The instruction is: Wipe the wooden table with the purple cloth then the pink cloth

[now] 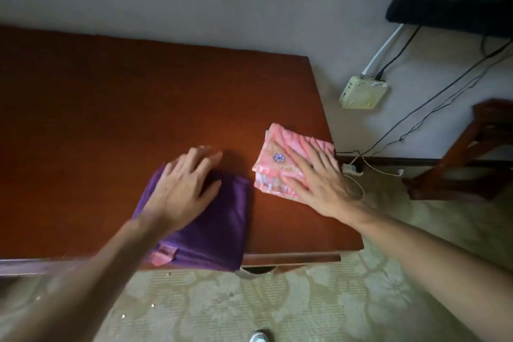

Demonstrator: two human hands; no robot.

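Pressing my flat left hand [183,189] on the purple cloth [211,230], flat right hand [313,178] resting on the pink cloth [277,158] beside it, I am judging that wiping comes next.

The wooden table [138,108] filling the left and centre of the frame is reddish-brown wood with a smooth, faintly glossy top. The purple cloth [219,219] at lower centre looks soft and matt — a pink fabric tab at its near corner. The pink cloth [273,147], right of centre, is thin crinkled fabric with a printed flower. The floor covering [277,302] below is matt, ribbed and patterned.
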